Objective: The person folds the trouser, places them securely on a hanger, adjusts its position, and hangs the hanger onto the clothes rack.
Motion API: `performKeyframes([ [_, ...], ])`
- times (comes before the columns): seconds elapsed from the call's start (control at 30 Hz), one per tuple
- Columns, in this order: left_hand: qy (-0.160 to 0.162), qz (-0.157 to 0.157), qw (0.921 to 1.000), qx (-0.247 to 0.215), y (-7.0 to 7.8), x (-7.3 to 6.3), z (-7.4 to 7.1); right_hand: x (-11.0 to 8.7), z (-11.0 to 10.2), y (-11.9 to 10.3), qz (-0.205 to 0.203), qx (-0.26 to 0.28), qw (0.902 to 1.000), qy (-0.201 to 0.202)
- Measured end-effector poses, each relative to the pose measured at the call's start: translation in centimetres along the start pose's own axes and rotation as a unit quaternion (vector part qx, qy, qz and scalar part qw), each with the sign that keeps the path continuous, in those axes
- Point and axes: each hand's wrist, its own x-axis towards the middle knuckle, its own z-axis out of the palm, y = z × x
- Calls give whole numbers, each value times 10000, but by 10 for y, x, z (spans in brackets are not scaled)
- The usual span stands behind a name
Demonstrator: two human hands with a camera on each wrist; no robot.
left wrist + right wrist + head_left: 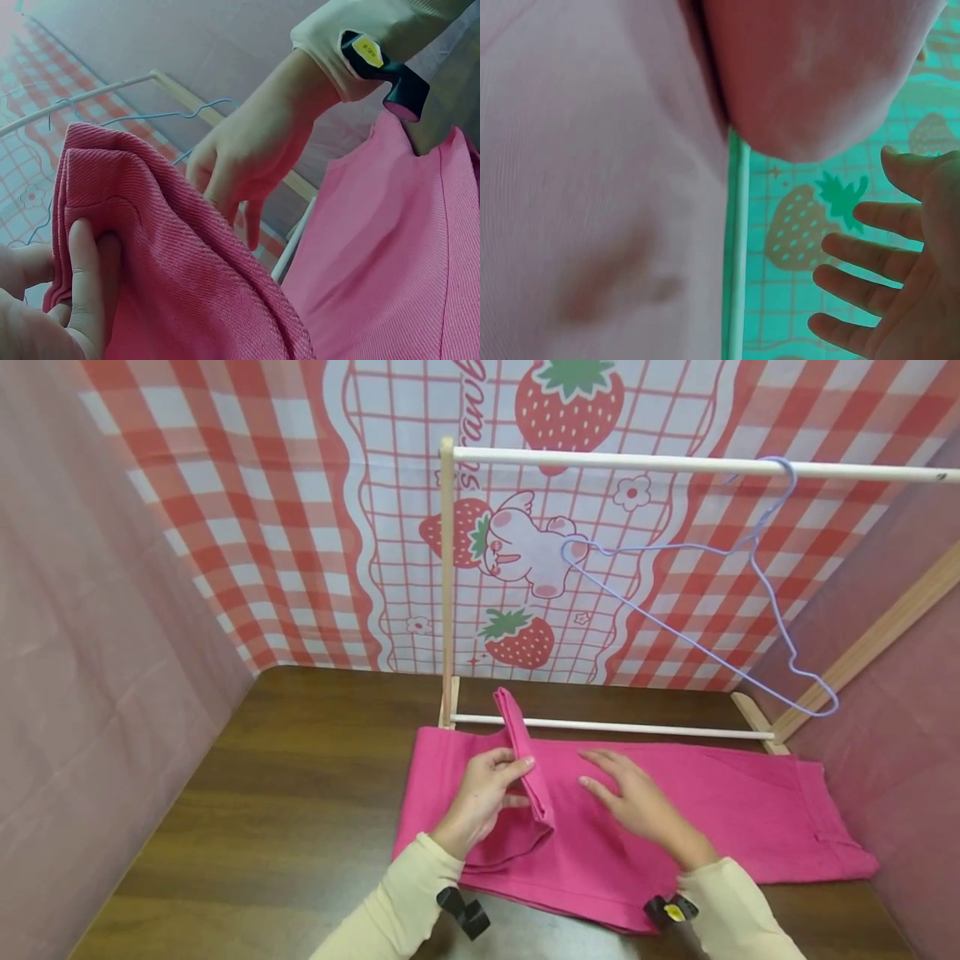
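Pink trousers [720, 810] lie folded lengthwise across the table, with the waist end at the right. My left hand [483, 793] pinches the layered hem end [525, 760] of the legs between thumb and fingers and holds it raised off the cloth below. In the left wrist view, the stacked hem [105, 180] stands between the thumb and fingers. Over the middle of the trousers hovers my right hand [637, 806], its fingers spread and fairly straight, holding nothing. The right wrist view shows that hand [907, 277] apart from the raised pink cloth [817, 75].
Behind the trousers stands a wooden rack with a white top rail [600, 460] and a low white bar [615, 727]. A lilac hanger [675, 627] hangs from the rail at the right. Brown table surface [300, 760] shows at the left. A strawberry-patterned cloth [300, 527] covers the back.
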Motion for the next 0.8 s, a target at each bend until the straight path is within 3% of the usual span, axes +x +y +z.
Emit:
performKeyframes([
  [0.33,-75,32,10000,46,0,-2,1,-5,-2,-21,-625,582,9960,273],
  [0.53,-282,-37,9994,173,1,-3,0,-8,0,-35,-773,958,9917,362],
  [0.8,-287,-86,9996,-4,2,-3,1,-14,5,-52,-1071,1263,9856,331],
])
